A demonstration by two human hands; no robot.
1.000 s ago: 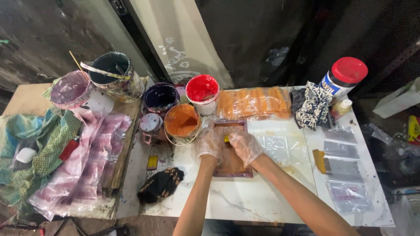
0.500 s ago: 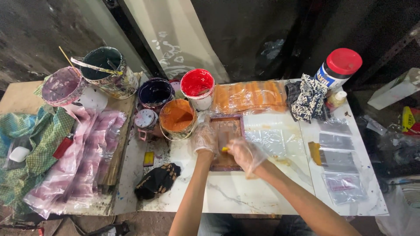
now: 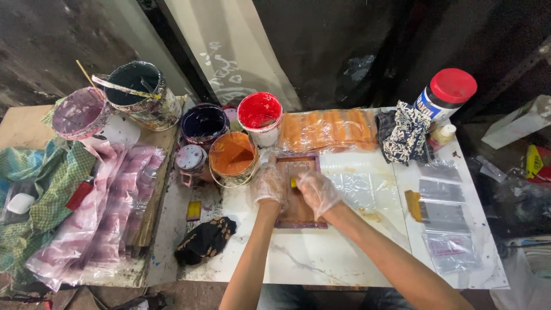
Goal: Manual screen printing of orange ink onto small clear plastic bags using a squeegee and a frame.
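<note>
Seen from above: a small rectangular printing frame (image 3: 298, 192) with a purplish-brown wooden border lies flat near the middle of a white marble-patterned table (image 3: 321, 258). The mesh inside the frame is stained orange-brown.

Both hands wear thin, clear plastic gloves. The left hand (image 3: 268, 182) rests on the frame's left edge, fingers curled over the border, pressing it down. The right hand (image 3: 317, 192) lies over the middle of the frame, fingers closed on a small yellow scraper (image 3: 294, 182); only a sliver of it shows between the two hands, so its full shape cannot be made out. The hands cover much of the mesh, and whatever lies under the frame is hidden.

Just left of the frame stands an open tub of orange ink (image 3: 232, 156), touching or nearly touching the left hand. Behind it are a tub of red ink (image 3: 259, 113) and a tub of dark blue ink (image 3: 204, 123). Beyond the frame lies a stack of orange-printed clear bags (image 3: 328, 129). To the right of the frame, clear plastic bags (image 3: 442, 215) lie in a column along the table's right side. A red-lidded jar (image 3: 446, 95) stands at the far right corner beside a black-and-white patterned cloth (image 3: 406, 135). The forearms are cut off at the bottom edge.
</note>
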